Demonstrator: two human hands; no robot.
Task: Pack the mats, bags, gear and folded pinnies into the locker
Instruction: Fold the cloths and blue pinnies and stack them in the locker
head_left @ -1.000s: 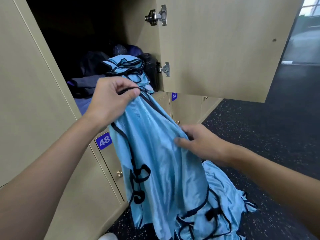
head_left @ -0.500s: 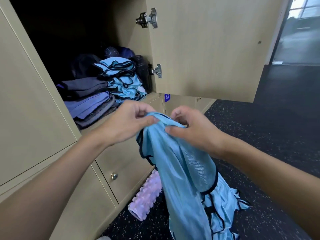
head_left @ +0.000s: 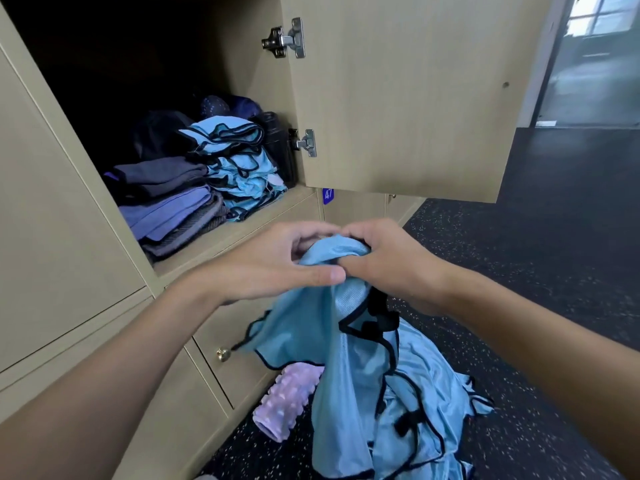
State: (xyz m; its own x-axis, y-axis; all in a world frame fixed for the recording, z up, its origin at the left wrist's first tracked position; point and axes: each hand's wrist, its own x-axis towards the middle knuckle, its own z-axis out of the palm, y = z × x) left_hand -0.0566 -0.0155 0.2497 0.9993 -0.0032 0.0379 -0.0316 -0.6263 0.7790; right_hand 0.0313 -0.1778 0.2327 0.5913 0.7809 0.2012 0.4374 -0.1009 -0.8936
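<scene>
While the locker (head_left: 249,226) stands wide open, its door (head_left: 415,98) swings out to the right above the dark speckled floor (head_left: 519,271). In front of it hangs a light blue pinny (head_left: 346,358) with black trim. It is bunched at the top, and look, it drapes right down onto a heap of blue pinnies (head_left: 429,393) on the floor.

Up inside the locker, folded blue pinnies (head_left: 239,164) sit stacked at the right of the shelf. They touch a pile of folded purple and grey mats (head_left: 173,202) on their left. Dark bags (head_left: 159,133) sit behind, too shadowed to make out.

Down low, a lilac knobbly foam roller (head_left: 284,400) lies on the floor against the lower lockers, one end tucked behind the hanging pinny.

Now the grip: left hand (head_left: 277,268) and right hand (head_left: 391,258) meet at the top of the pinny, touching each other, fingers curled into the fabric, just below the shelf's front edge.

Smallest of all, a brass knob (head_left: 223,355) sits on a lower door, beside the left forearm.
</scene>
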